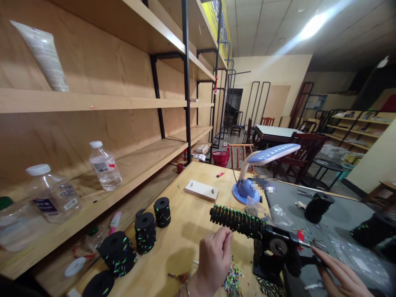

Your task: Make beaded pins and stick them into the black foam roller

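Observation:
My left hand (pixel 215 258) is raised at the bottom middle of the view, its fingers bunched close to the near side of a black ribbed roll flecked with colour (pixel 235 220). Nothing shows between those fingers. The roll sits on a rod of a black clamped winding device (pixel 272 247). My right hand (pixel 343 278) comes in from the lower right, with its extended fingertips at the device's thin metal rod (pixel 309 245). A heap of multicoloured beads (pixel 232 280) lies on the wooden table (pixel 182 231) below my left hand.
Several black spools flecked with colour (pixel 144 232) stand on the table's left side. Also there are a bolted wooden board (pixel 201 190) and a blue desk lamp (pixel 246 190). Wooden shelves with plastic bottles (pixel 105 167) run along the left. A grey table (pixel 340 214) with black spools lies right.

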`<state>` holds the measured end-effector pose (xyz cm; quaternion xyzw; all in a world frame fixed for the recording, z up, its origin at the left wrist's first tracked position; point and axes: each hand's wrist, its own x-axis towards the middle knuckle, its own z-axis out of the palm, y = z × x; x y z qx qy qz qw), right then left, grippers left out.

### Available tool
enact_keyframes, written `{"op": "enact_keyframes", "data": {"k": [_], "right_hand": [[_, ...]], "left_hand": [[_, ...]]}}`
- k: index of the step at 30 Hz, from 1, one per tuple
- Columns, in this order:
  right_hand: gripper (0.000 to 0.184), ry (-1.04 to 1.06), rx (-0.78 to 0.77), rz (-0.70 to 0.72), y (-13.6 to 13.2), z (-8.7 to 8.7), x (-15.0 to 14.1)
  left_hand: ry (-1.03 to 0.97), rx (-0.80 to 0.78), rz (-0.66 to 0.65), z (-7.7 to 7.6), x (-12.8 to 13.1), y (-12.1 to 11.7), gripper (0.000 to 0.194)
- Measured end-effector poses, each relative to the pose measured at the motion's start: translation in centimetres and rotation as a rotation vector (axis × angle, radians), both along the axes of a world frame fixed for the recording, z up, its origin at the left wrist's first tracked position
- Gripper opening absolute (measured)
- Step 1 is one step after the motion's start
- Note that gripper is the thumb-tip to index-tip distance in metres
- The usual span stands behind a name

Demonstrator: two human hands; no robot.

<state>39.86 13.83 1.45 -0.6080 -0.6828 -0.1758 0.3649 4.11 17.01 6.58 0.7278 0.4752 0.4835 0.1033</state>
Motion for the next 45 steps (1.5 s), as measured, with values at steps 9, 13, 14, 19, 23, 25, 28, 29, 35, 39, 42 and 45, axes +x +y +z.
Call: {"op": "enact_keyframes", "data": {"k": [9, 13, 14, 19, 23, 25, 28, 29, 35, 39, 42, 45], "right_hand": [[0.036, 0.008, -0.002, -0.023, -0.1, 1.4, -1.0], [0.038, 0.023, -0.004, -0.039, 0.4, 1.4, -1.0], [0.038, 0.02, -0.001, -0.043, 0.5, 1.4, -1.0], [0.037, 0.0, 0.02, -0.068, 0.7, 1.8, -1.4], [0.033, -0.02, 0.073, -0.069, 0.7, 2.8, -2.5], [0.032, -0.035, 0.066, -0.062, 0.7, 3.3, -3.1], [0.035, -0.046, 0.097, -0.13, -0.2, 4.0, -4.1], [0.038, -0.035, 0.13, -0.185, -0.9, 4.1, -4.6], [0.024, 0.145, 0.01, -0.153, -6.1, 2.1, -10.3], [0.02, 0.11, -0.434, 0.202, -6.7, -0.5, -15.0], [0.025, 0.078, -0.617, 0.18, -5.2, -1.4, -17.0], [0.023, 0.022, -0.754, 0.118, -3.3, -1.3, -17.6]], "left_hand": [[0.064, 0.042, -0.026, -0.4, 0.0, 0.8, 0.021], [0.071, 0.033, -0.016, -0.4, -0.2, 1.2, 0.022], [0.069, 0.028, -0.015, -0.3, -0.2, 1.2, 0.022], [0.056, 0.037, -0.042, 0.2, -0.3, 1.4, 0.021], [0.029, 0.028, -0.049, 0.6, -0.5, 1.3, 0.021], [0.03, 0.006, -0.06, 0.7, -0.7, 1.4, 0.02], [0.017, -0.016, -0.084, 0.8, -0.9, 1.5, 0.019], [0.01, -0.02, -0.093, 0.8, -1.0, 1.6, 0.018], [-0.009, -0.028, -0.105, 1.1, -1.1, 1.5, 0.017], [-0.01, -0.04, -0.098, 1.2, -1.1, 1.5, 0.018], [-0.014, -0.052, -0.105, 1.2, -1.1, 1.5, 0.018], [-0.02, -0.06, -0.113, 1.1, -1.1, 1.5, 0.017]]}}
